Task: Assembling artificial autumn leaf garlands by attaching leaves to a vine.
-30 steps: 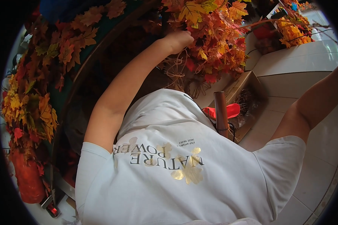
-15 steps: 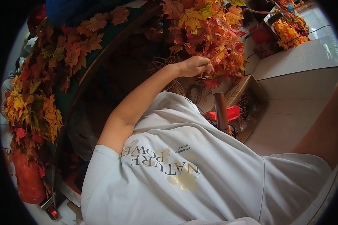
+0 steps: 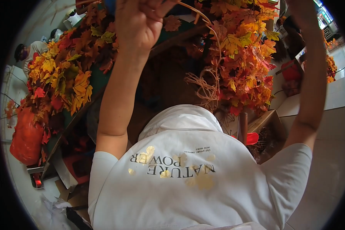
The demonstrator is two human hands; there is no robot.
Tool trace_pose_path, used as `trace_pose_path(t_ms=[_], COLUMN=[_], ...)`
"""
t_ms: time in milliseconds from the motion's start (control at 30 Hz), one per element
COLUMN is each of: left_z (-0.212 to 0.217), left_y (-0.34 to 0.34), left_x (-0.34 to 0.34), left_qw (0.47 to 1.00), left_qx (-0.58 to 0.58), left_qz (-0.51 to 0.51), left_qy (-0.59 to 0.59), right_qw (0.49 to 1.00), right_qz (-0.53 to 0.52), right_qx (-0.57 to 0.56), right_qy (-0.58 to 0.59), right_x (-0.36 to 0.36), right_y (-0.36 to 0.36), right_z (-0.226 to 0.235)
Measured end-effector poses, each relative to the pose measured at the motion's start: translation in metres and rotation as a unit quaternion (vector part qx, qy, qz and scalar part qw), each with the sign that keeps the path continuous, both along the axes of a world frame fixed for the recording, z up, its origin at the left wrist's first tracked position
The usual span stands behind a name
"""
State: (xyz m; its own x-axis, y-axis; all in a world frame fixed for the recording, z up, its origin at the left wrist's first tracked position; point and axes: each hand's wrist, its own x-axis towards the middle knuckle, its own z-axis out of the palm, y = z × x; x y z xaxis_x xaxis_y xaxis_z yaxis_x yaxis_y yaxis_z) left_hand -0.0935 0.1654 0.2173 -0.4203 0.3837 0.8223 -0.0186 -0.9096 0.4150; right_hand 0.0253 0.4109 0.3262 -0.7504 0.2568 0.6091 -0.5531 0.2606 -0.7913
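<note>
My left hand (image 3: 143, 25) is raised at the top edge, its fingers closed in a pinch on a thin tan vine-like strand (image 3: 201, 14). From there the strand curves down to the right, toward a loose tangle of similar strands (image 3: 207, 87) hanging in front of my chest. Right of it hangs a thick bunch of orange, red and yellow artificial maple leaves (image 3: 243, 50). High on the right, my right hand (image 3: 301, 9) is partly cut off by the edge; its fingers are hidden.
More artificial leaves (image 3: 71, 73) cover the curved green table edge on the left, near an orange-red bulging object (image 3: 27, 136). An open cardboard box (image 3: 262, 122) holds twiggy strands, beside a brown post (image 3: 242, 128) and something red. A person (image 3: 34, 55) is at the far left.
My left hand has moved from the leaf bunch up and left to the top edge, with a strand now trailing from it. My right arm has swung up from the right side.
</note>
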Motion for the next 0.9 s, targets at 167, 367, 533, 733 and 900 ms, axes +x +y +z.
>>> trace_pose_path(t_ms=[167,367,533,733,900], left_z=[0.031,0.065,0.107,0.108,0.095], left_y=[-0.065,-0.129,-0.19,-0.23,-0.321], left_x=[-0.01,0.033,0.052,0.064,0.073], left_qw=[0.983,0.981,0.968,0.934,0.904], left_qx=[0.042,0.079,0.064,0.109,0.043], left_qz=[0.061,0.003,0.057,0.299,0.424], left_qy=[-0.168,-0.175,-0.237,-0.165,-0.043], right_qw=[0.895,0.775,0.85,0.698,0.811], right_qz=[0.404,0.279,0.205,0.27,0.311], right_qx=[0.151,0.532,0.452,0.612,0.427], right_qy=[-0.113,-0.198,-0.175,-0.257,-0.252], right_x=[-0.025,-0.039,-0.057,-0.079,-0.052], right_y=[-0.079,-0.115,-0.118,-0.144,-0.09], right_z=[-0.151,-0.283,-0.368,-0.394,-0.399])
